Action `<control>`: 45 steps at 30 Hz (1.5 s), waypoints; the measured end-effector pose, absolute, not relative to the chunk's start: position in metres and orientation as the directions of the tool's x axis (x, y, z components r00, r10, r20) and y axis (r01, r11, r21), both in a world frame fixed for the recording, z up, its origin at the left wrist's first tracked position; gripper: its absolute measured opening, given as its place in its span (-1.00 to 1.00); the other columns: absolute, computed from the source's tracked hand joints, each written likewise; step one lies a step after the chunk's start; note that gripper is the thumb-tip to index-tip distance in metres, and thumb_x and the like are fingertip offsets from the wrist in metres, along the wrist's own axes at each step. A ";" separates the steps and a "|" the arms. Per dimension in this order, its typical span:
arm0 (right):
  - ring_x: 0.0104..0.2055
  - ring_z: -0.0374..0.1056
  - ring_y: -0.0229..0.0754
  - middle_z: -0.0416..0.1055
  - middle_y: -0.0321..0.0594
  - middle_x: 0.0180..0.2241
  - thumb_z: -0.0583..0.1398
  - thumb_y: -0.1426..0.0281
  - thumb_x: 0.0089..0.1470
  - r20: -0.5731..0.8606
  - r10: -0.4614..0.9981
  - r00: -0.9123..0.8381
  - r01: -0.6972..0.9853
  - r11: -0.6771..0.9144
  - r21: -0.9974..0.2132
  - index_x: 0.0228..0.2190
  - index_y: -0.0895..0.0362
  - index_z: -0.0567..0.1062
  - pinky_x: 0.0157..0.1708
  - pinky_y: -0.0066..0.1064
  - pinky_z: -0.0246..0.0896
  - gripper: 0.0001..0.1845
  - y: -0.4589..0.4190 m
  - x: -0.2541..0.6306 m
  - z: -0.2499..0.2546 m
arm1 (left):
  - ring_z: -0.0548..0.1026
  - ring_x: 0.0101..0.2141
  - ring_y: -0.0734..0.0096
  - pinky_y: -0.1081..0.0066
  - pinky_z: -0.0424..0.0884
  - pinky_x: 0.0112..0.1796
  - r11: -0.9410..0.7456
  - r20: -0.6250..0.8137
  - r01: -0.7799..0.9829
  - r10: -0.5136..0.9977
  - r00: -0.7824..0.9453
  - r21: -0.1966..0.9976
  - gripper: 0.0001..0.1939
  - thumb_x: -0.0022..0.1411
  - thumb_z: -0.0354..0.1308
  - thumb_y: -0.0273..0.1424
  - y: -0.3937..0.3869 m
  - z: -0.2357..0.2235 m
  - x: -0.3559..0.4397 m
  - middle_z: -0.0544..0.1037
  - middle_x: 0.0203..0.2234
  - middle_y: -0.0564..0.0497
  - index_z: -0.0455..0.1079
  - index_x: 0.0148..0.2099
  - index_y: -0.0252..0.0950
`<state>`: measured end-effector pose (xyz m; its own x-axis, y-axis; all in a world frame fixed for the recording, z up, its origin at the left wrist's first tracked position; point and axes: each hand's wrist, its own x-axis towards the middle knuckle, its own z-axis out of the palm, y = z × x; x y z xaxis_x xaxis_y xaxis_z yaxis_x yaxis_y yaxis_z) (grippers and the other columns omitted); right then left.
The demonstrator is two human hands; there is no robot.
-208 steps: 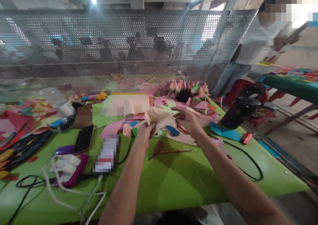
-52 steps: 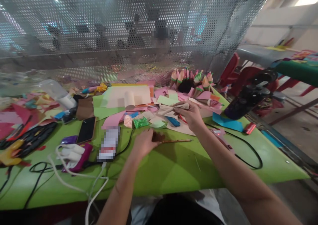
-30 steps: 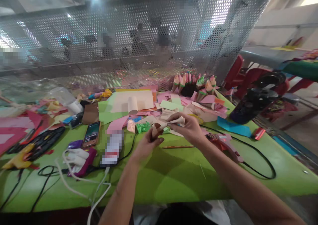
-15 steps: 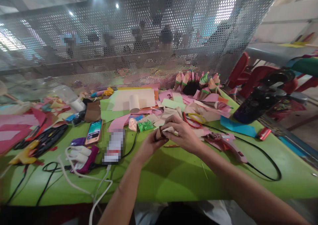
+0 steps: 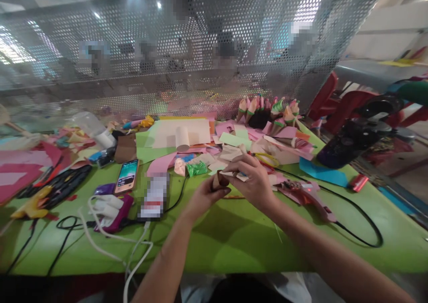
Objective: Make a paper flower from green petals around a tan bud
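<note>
My left hand (image 5: 203, 196) pinches a small brown paper piece (image 5: 219, 180) between thumb and fingers, just above the green table (image 5: 234, 245). My right hand (image 5: 252, 180) curls beside it, gripping a cream paper roll (image 5: 234, 174) whose end meets the brown piece. Both hands hover over the table's middle. A thin brown stick (image 5: 230, 197) lies on the table right under them.
A pink glue gun (image 5: 307, 194) with a black cord (image 5: 361, 220) lies to the right. Coloured paper scraps (image 5: 187, 136), a phone (image 5: 127, 176), white cables (image 5: 110, 254) and a bunch of paper cones (image 5: 267, 111) crowd the back. A perforated metal screen (image 5: 167, 62) stands behind; people sit beyond it.
My left hand picked the brown paper piece off the table and brought it to my right hand, which lowered the cream roll toward me. The two pieces now meet.
</note>
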<state>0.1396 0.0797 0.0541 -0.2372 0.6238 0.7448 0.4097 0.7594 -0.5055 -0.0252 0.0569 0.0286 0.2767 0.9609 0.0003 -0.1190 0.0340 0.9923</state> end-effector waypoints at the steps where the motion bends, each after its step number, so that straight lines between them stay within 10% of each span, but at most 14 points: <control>1: -0.27 0.40 -0.13 0.47 -0.23 -0.36 0.25 0.46 0.11 0.754 0.605 -0.255 0.418 0.772 -0.479 -0.39 0.04 0.56 -0.24 -0.27 0.22 -0.91 0.080 0.140 0.054 | 0.34 -0.35 0.42 0.43 0.33 -0.27 0.031 0.003 -0.120 0.961 0.275 0.992 -0.61 -0.08 0.42 -0.17 0.056 0.029 -0.025 0.40 -0.45 0.09 0.37 -0.35 -0.31; 17: 0.07 0.24 0.05 0.39 -0.08 0.12 0.07 0.36 0.28 0.483 0.577 -0.659 0.430 0.816 -0.387 -0.32 0.10 0.54 0.02 -0.01 0.19 -0.75 0.068 0.141 0.073 | 0.37 -0.38 0.43 0.46 0.35 -0.29 -0.001 0.044 -0.165 0.966 0.253 0.986 -0.55 -0.14 0.46 -0.17 0.060 0.025 -0.028 0.40 -0.49 0.13 0.35 -0.31 -0.27; 28: -0.03 0.40 -0.04 0.52 -0.14 -0.11 0.23 0.51 0.08 0.620 0.709 -0.337 0.315 0.705 -0.635 -0.41 0.06 0.52 -0.05 -0.16 0.30 -0.89 0.076 0.134 0.056 | 0.39 -0.36 0.41 0.40 0.39 -0.25 0.064 -0.016 -0.185 0.967 0.254 0.981 -0.58 -0.13 0.46 -0.20 0.054 0.026 -0.022 0.39 -0.47 0.13 0.34 -0.33 -0.28; 45: -0.04 0.37 -0.01 0.50 -0.13 0.03 0.13 0.39 0.25 0.709 0.494 -0.503 0.491 0.839 -0.236 -0.11 0.01 0.55 -0.05 -0.10 0.19 -0.76 0.066 0.139 0.063 | 0.42 -0.33 0.38 0.41 0.38 -0.23 -0.048 0.067 -0.138 0.989 0.130 0.989 -0.56 -0.11 0.44 -0.13 0.062 0.020 -0.032 0.48 -0.42 0.07 0.39 -0.30 -0.29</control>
